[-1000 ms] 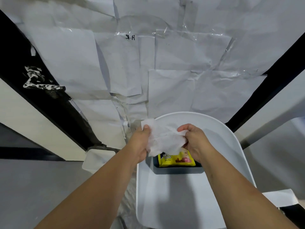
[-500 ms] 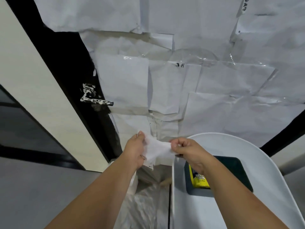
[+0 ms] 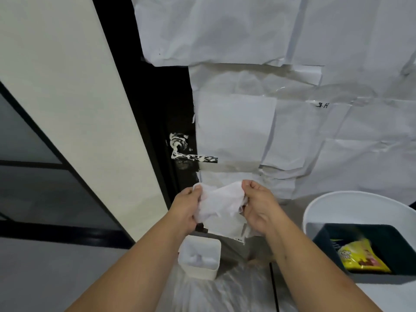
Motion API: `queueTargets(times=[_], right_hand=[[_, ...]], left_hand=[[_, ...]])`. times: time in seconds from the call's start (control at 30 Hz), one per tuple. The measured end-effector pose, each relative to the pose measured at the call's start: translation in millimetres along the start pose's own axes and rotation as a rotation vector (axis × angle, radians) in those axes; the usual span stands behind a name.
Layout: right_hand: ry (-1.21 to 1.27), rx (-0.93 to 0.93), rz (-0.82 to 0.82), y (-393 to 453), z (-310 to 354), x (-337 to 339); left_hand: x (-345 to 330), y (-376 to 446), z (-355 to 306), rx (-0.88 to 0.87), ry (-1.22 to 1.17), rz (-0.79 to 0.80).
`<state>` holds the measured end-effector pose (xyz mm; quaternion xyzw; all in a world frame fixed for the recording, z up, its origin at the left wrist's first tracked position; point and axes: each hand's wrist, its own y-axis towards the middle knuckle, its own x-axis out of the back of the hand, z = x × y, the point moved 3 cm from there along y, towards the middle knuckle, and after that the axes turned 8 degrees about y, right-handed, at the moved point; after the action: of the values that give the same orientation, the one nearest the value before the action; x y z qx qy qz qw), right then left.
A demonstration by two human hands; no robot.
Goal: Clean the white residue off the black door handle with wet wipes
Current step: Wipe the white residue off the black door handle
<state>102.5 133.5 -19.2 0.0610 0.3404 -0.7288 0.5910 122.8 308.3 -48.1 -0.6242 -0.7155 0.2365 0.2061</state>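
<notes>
The black door handle [image 3: 193, 156], smeared with white residue, sticks out from the black door frame just above my hands. A crumpled white wet wipe [image 3: 221, 202] is stretched between both hands. My left hand [image 3: 185, 208] pinches its left edge and my right hand [image 3: 258, 206] grips its right edge. The wipe hangs about a hand's length below the handle, apart from it. A yellow wet wipe pack [image 3: 358, 257] lies in a dark tray [image 3: 333, 230] at the lower right.
Taped white paper sheets [image 3: 292, 109] cover the door to the right of the handle. A small white bin [image 3: 200, 260] stands on the floor below my hands. The dark tray sits on a white round surface [image 3: 351, 203] at the right. Clear plastic sheeting [image 3: 225, 289] covers the floor.
My view has swung left, so the handle now sits near the centre and the tray at the far right. Both hands with the wipe have moved from over the tray toward the handle.
</notes>
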Motion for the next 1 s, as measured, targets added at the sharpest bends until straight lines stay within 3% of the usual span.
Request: queueTargets(times=[0.3,0.4,0.63,0.77,0.87,1.0], right_hand=[[0.120,0.077,-0.025,11.6,-1.1,-47.7],[0.103,0.118,-0.032,18.7,9.1,-51.5],[-0.042,0.136,-0.070,30.9,32.2,-62.9],[0.080,0.120,-0.045,33.4,50.0,-72.7],[0.136,0.069,-0.042,37.1,60.0,-76.6],[-0.085,0.184,-0.064,43.9,57.3,-84.0]], left_hand=[[30.7,6.6,-23.8,0.064,-0.082,0.078],[37.7,12.5,-37.6,0.035,-0.094,0.032],[54.9,21.2,-88.5,-0.486,0.212,-0.339],[69.6,25.6,-113.1,-0.546,0.132,-0.539],[77.0,28.2,-126.5,-0.563,0.272,-0.744],[82.4,33.6,-148.3,-0.607,0.470,-0.864]])
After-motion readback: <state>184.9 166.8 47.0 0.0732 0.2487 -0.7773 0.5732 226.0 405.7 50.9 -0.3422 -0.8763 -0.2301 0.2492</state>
